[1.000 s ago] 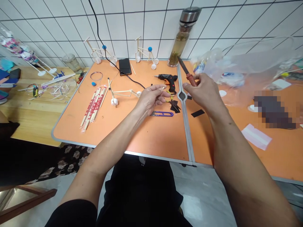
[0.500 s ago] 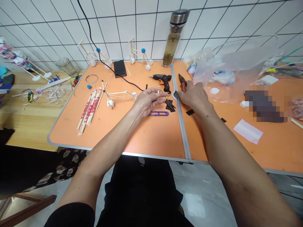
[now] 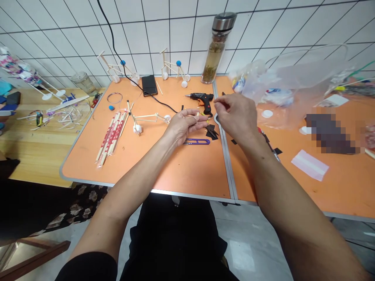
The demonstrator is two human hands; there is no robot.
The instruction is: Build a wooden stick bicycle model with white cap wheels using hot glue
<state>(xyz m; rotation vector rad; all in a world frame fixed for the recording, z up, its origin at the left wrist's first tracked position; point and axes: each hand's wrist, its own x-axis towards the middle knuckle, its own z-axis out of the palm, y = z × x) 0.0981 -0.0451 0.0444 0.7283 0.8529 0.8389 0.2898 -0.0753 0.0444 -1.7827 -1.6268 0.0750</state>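
My left hand (image 3: 186, 125) is turned palm up over the table, its thumb and fingers closed on a short pale stick piece (image 3: 197, 115). Close by, my right hand (image 3: 236, 115) is curled, thumb and forefinger pinched together; anything between them is too small to make out. Beyond both hands lies a black glue gun (image 3: 202, 97). A purple-handled thread snipper (image 3: 199, 141) rests below my left fingers, beside small pliers (image 3: 211, 132) on black scraps. A stick frame (image 3: 146, 117) with white wheels lies left of my left hand. Another tool (image 3: 265, 136) is partly hidden by my right forearm.
Two stick models (image 3: 172, 66) with blue balls stand at the wall near a phone (image 3: 149, 85) and a tall tea bottle (image 3: 215, 54). Wrapped chopsticks (image 3: 109, 136) lie left. A black cable (image 3: 140, 89) crosses the table. Plastic bags (image 3: 290, 89) fill the back right.
My right hand has lifted off the table by the red-handled pliers and moved slightly left, its fingers now pinched. My left hand stays almost in place.
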